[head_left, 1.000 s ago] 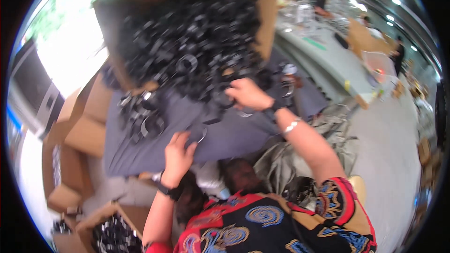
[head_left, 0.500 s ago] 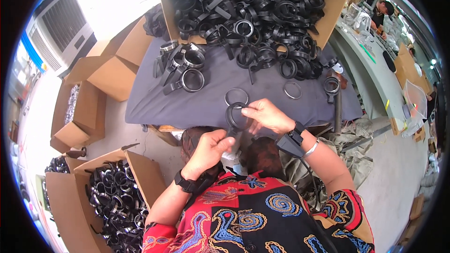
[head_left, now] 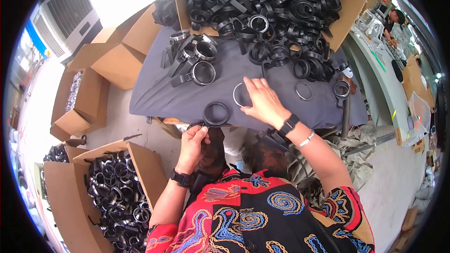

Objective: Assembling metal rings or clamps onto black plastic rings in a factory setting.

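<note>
My left hand (head_left: 192, 146) pinches the short handle of a black plastic ring (head_left: 216, 124) between thumb and fingers, holding it at the table's near edge. Over the grey cloth, my right hand (head_left: 263, 101) lies flat with fingers stretched and thumb apart. It partly covers a thin silver metal ring (head_left: 235, 94), whose left arc still shows. Another thin metal ring (head_left: 297, 92) rests to the right of that hand. Several black ring handles with silver rims (head_left: 183, 80) sit together on the left of the cloth.
A large cardboard box (head_left: 349, 16) on its side spills black ring handles (head_left: 276, 11) across the table's back. Below left, an open carton (head_left: 70, 197) holds silver-rimmed rings. One more ring handle (head_left: 341, 94) lies near the right edge. A person (head_left: 391, 26) works at a bench far right.
My right hand has let go of the black ring and moved up to the thin metal ring on the cloth. My left hand has shifted left, still holding the black ring.
</note>
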The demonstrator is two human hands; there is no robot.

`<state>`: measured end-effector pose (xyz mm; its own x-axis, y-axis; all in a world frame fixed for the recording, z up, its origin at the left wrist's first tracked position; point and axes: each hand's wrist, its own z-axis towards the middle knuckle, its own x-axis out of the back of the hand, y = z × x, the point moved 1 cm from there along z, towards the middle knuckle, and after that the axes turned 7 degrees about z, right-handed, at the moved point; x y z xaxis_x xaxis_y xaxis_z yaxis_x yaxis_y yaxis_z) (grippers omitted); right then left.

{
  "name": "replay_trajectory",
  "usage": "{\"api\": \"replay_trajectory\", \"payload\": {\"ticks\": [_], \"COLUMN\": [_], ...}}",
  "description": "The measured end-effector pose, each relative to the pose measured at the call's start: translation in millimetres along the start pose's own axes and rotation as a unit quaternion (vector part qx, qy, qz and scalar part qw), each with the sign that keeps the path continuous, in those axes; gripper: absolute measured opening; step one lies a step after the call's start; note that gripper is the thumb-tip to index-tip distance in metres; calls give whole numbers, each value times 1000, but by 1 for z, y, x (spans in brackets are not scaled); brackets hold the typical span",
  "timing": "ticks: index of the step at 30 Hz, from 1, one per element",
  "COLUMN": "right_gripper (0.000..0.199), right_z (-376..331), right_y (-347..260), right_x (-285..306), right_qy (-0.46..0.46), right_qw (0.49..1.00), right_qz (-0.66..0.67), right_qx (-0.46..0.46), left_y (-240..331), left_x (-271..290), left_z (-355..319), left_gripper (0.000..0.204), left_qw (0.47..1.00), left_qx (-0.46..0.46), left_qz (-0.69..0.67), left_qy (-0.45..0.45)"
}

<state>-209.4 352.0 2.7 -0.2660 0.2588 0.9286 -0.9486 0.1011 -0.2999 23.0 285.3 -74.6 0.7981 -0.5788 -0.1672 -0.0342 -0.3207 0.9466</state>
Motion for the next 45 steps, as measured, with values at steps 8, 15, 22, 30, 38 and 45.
{"api": "replay_trajectory", "payload": {"ticks": [8, 15, 22, 30, 38, 45], "right_gripper": [85, 83, 73, 72, 78, 66], "right_z": [-28, -30, -26, -24, -30, -31], "right_y": [-22, -26, -49, -52, -52, -43], "right_x": [38, 38, 51, 60, 68, 59], "right_qy": [149, 147, 47, -20, -6, 19], "right_qw": [954, 956, 979, 987, 938, 967], "right_qz": [-64, -42, -74, 83, 313, 249], "right_qx": [252, 249, 183, 139, 149, 51], "left_y": [-12, -3, -6, -4, -5, -9], "left_x": [5, 0, 4, 4, 4, 5], "left_z": [17, 21, 25, 24, 23, 26], "left_gripper": [24, 22, 23, 23, 22, 22], "left_qw": [997, 996, 994, 994, 994, 994], "left_qx": [-55, -34, -32, -27, -28, -35], "left_qz": [-3, -15, 3, -13, -29, -15], "left_qy": [-57, -86, -100, -101, -103, -104]}}
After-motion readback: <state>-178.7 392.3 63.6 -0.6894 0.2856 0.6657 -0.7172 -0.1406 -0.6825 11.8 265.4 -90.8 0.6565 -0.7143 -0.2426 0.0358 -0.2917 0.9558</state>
